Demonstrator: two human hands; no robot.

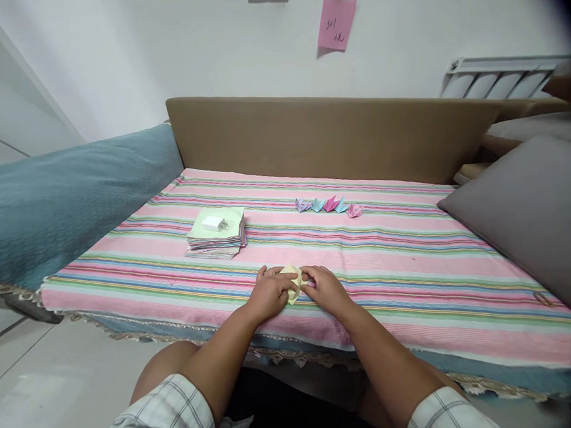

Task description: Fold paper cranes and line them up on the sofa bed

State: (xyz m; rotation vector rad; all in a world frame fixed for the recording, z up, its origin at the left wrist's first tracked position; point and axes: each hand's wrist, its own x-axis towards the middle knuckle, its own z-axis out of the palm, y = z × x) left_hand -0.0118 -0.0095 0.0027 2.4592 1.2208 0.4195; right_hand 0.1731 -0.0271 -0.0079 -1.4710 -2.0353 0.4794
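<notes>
A small folded piece of pale yellow paper [294,296] lies on the striped cloth close to the front edge, between my two hands. My left hand [269,296] is closed on its left side, fingers curled over the top of the sheet. At the right edge, my right hand [328,292] pinches the paper between thumb and fingers. Fingers cover much of the folds. Farther back sits a row of several folded paper cranes [331,204] in purple, blue and pink. To the left is a stack of square paper [215,246] with a white charger plug [214,223] on top.
The pink striped cloth [390,266] covers a sofa seat with a brown backrest [329,137]. A grey cushion [529,212] stands at the right, and a blue-covered armrest [79,196] at the left. Small brownish loops [544,299] lie near the cushion.
</notes>
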